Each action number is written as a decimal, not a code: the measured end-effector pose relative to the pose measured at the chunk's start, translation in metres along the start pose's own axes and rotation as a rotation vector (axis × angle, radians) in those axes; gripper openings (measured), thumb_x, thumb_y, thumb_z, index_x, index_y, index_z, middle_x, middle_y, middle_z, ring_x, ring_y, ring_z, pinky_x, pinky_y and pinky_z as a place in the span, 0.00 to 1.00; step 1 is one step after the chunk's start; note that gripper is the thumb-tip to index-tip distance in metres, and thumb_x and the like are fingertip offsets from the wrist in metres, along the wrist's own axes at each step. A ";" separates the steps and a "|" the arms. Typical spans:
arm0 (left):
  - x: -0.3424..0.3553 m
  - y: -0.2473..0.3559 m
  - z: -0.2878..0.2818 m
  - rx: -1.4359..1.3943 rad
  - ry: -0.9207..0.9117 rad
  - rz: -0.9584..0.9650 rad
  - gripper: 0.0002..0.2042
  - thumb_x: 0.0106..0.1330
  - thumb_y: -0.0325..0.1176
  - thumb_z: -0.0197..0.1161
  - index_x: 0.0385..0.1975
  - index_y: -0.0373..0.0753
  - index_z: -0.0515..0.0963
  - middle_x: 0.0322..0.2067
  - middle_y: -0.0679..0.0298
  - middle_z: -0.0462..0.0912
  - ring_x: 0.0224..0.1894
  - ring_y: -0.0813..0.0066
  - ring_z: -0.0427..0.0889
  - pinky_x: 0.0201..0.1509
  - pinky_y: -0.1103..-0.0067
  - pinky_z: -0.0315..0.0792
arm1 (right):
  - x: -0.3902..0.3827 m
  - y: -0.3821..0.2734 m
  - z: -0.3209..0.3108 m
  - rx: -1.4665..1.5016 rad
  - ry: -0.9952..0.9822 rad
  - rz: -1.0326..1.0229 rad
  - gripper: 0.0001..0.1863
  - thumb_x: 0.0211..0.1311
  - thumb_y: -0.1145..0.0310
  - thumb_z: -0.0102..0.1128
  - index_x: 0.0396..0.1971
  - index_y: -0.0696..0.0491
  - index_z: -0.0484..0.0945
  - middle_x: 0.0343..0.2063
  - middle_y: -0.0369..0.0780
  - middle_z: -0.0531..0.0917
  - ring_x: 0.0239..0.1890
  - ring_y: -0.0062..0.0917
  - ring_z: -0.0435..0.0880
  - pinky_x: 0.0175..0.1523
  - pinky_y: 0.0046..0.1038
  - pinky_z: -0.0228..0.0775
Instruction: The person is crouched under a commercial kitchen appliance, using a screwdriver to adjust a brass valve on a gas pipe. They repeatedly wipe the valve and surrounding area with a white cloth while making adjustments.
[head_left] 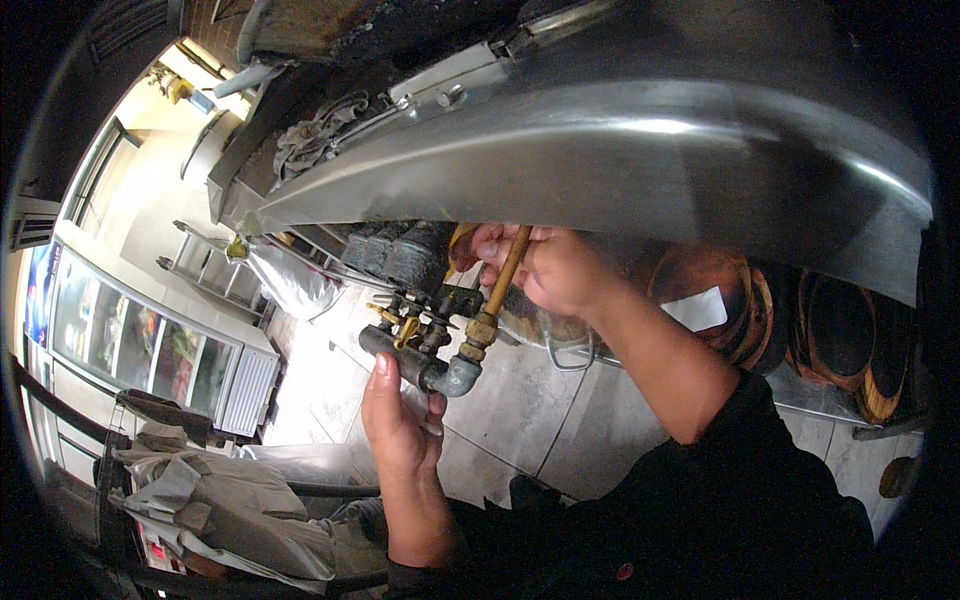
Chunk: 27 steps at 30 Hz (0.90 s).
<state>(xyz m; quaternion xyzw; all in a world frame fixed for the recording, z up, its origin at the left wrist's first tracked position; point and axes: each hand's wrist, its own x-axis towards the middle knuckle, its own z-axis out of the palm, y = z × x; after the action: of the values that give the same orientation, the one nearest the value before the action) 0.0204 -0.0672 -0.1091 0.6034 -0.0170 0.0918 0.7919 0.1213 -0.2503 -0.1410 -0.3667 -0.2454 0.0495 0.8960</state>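
Note:
A grey pipe manifold [400, 358] with small brass valves [408, 328] hangs below the front edge of a steel counter. It joins a grey elbow [458, 377], a brass union fitting [480, 335] and a slanting yellowish tube [512, 262]. My left hand [397, 415] is closed around a crumpled white rag [418, 405] at the underside of the manifold, thumb raised against its end. Behind the tube, my right hand [560, 270] has its fingers bent together beside an orange-brown piece [462, 248]. The counter edge and the tube partly hide what those fingers grip.
The steel counter [600, 170] curves across the top. At right, round wooden boards with dark plates [840, 325] and a white paper [695, 310] sit on a low shelf. A glass-front fridge [130, 335], a ladder [210, 265] and a cloth-draped stand [220, 505] are at left.

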 end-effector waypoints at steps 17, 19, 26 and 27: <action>-0.001 0.009 0.001 0.096 -0.015 -0.087 0.17 0.64 0.47 0.51 0.35 0.36 0.71 0.25 0.65 0.73 0.22 0.81 0.69 0.20 0.86 0.62 | -0.004 0.126 -0.027 -0.774 0.051 -0.254 0.17 0.57 0.63 0.54 0.45 0.51 0.71 0.40 0.40 0.77 0.45 0.28 0.75 0.51 0.32 0.65; -0.002 0.015 -0.009 0.172 -0.065 -0.159 0.17 0.64 0.49 0.51 0.31 0.38 0.72 0.22 0.68 0.72 0.20 0.82 0.68 0.21 0.87 0.61 | -0.016 0.111 0.000 -1.217 -0.195 -0.226 0.19 0.58 0.64 0.54 0.50 0.52 0.68 0.47 0.40 0.74 0.51 0.28 0.71 0.56 0.30 0.62; -0.001 0.052 -0.064 0.557 -0.060 -0.011 0.14 0.62 0.39 0.52 0.35 0.34 0.75 0.22 0.68 0.72 0.20 0.84 0.67 0.23 0.85 0.62 | -0.021 0.108 0.009 0.054 -0.223 0.100 0.14 0.59 0.67 0.52 0.45 0.53 0.70 0.41 0.38 0.76 0.46 0.24 0.74 0.52 0.29 0.67; 0.003 0.051 -0.074 0.498 0.073 0.048 0.12 0.60 0.33 0.51 0.38 0.34 0.75 0.23 0.67 0.72 0.21 0.83 0.68 0.24 0.85 0.63 | -0.023 0.103 0.010 0.148 -0.222 0.129 0.15 0.60 0.66 0.51 0.46 0.53 0.70 0.42 0.38 0.76 0.46 0.25 0.74 0.52 0.30 0.66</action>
<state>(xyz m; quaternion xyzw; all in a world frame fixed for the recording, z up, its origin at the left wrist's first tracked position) 0.0088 0.0167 -0.0806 0.7756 0.0203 0.1334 0.6166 0.1058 -0.1752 -0.2147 -0.3067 -0.3146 0.1652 0.8830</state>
